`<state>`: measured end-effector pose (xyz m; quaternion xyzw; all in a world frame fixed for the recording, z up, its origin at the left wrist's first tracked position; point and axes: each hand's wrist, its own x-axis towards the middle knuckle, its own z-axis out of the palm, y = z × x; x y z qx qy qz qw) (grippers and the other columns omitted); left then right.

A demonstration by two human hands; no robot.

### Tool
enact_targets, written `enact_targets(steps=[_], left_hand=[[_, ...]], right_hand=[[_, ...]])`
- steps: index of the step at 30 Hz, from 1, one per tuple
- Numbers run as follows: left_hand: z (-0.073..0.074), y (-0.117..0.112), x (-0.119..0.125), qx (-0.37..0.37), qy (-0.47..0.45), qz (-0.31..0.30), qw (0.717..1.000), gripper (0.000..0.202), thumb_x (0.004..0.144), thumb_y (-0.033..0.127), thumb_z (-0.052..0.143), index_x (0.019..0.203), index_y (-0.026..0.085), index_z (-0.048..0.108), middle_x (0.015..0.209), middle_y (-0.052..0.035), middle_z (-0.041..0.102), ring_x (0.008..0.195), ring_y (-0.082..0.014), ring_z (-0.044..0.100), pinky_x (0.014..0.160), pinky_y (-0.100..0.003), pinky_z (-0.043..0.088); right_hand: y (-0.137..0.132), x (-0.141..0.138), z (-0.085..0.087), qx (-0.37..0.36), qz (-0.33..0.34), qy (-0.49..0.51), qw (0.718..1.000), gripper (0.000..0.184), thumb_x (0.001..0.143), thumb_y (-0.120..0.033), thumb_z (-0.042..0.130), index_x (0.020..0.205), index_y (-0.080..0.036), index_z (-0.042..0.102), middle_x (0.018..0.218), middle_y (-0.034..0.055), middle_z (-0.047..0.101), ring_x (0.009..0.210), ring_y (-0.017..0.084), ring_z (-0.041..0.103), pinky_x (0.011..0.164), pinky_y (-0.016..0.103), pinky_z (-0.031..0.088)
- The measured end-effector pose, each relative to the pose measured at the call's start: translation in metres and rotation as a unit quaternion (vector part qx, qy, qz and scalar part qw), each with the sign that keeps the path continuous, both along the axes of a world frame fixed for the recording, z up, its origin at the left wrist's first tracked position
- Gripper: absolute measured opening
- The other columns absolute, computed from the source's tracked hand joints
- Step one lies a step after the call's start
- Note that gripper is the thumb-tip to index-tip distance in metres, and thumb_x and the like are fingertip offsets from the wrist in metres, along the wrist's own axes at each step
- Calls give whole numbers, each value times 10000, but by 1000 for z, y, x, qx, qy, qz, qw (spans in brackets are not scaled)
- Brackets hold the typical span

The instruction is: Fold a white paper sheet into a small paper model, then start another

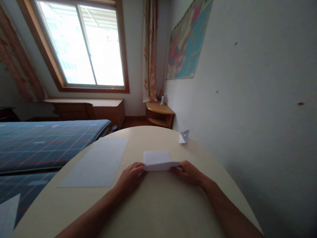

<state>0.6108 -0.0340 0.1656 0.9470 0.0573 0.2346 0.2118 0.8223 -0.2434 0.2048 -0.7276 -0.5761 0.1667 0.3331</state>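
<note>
A folded white paper [158, 160] lies on the round beige table [158, 201] in front of me. My left hand [130, 177] pinches its lower left corner with curled fingers. My right hand [187, 172] grips the lower right corner, where the folded edge lifts slightly. Both hands rest low on the tabletop, one at each end of the fold.
A flat white sheet [97, 162] lies to the left on the table. A small folded paper shape [184, 136] stands near the wall. A bed with a blue plaid cover [42, 142] is on the left, a window, low cabinets and a wall map beyond.
</note>
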Motion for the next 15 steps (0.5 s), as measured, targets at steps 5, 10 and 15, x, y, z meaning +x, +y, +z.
enact_targets(steps=[5, 10, 15], left_hand=[[-1, 1, 2, 0, 0, 35, 999, 147, 886, 207, 565, 825, 258, 688, 940, -16, 719, 921, -199, 656, 779, -284, 522], [-1, 1, 2, -18, 7, 50, 999, 122, 883, 226, 568, 825, 252, 673, 921, -10, 704, 901, -190, 641, 781, -277, 505], [-4, 2, 4, -27, 10, 42, 999, 102, 882, 223, 579, 830, 246, 664, 997, -18, 691, 979, -203, 617, 841, -311, 506]], right_hand=[[2, 1, -4, -13, -15, 7, 1000, 433, 932, -493, 447, 799, -202, 738, 781, 35, 732, 703, 226, 643, 615, 284, 462], [5, 4, -8, -12, -36, -4, 999, 439, 932, -508, 441, 795, -182, 701, 768, 43, 714, 687, 213, 623, 594, 273, 428], [7, 4, -9, -1, -44, 2, 999, 401, 937, -494, 453, 827, -178, 673, 781, 35, 704, 689, 202, 619, 595, 267, 423]])
